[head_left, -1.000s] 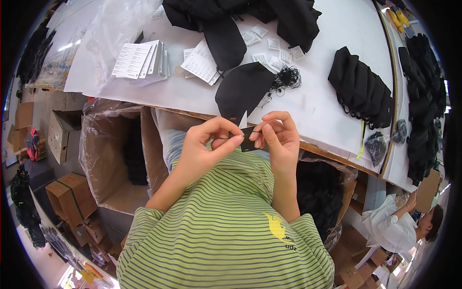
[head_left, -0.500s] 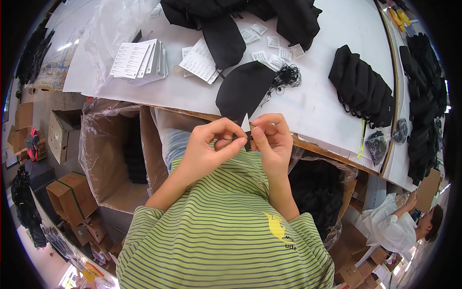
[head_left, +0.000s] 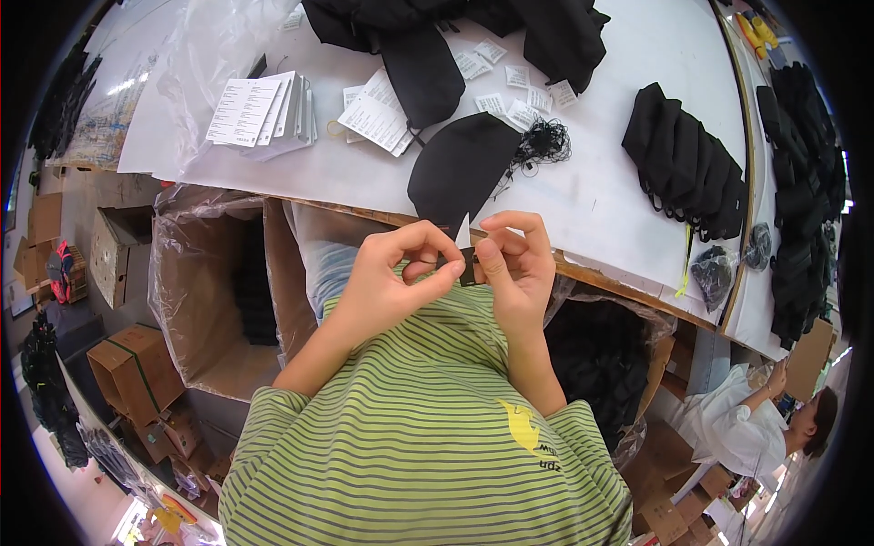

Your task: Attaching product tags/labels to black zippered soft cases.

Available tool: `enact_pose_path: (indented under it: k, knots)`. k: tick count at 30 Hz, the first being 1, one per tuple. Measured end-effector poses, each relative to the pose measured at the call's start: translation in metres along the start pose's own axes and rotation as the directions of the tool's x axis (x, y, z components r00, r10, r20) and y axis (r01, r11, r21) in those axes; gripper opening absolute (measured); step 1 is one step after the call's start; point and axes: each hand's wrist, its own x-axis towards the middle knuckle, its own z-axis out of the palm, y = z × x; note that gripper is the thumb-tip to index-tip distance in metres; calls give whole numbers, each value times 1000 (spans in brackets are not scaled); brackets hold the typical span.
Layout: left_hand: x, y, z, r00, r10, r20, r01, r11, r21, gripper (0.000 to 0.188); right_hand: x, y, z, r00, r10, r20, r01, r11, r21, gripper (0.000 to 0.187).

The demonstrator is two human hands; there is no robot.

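Note:
Just off the table's near edge, my left hand and my right hand meet in front of my body, fingers bent. My left thumb and forefinger pinch something too small or hidden to make out. Between the hands is a small dark strip, its upper end beside a pale pointed patch; my right thumb and fingers close on its edge. Right behind the fingers lies a flat black fabric pouch with a rounded outline. A tangle of thin black cords rests against the pouch's right side.
On the white table are a stack of printed cards, loose white labels, heaped black bags and a row of black pouches. Plastic-lined cartons stand under the edge. A person in white is at the right.
Both hands stay in nearly the same place. The fingertips have parted very slightly, and a little more of the dark strip shows between them.

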Motion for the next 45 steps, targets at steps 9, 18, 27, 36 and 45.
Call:
enact_pose_path:
  k: [9, 18, 27, 36, 45]
  knots:
    - [-2, 0, -3, 1000, -31, 2, 31, 1000, -3, 11, 0, 7, -2, 996, -34, 82, 45, 989, -138, 25]
    - [5, 12, -15, 984, -68, 163, 42, 987, 157, 15, 5, -5, -6, 967, -95, 236, 174, 925, -339, 21]
    - [66, -40, -35, 973, 181, -141, -53, 777, 628, 54, 10, -3, -18, 988, 113, 105, -112, 994, -13, 21]
    - [75, -77, -20, 989, -52, -138, 108, 893, 436, 35, 24, 31, -61, 969, 58, -242, -166, 876, -452, 19]
    - [38, -85, -14, 994, -31, -107, 5, 972, -233, 25, 24, 28, -47, 976, 153, -154, -194, 935, -296, 32]
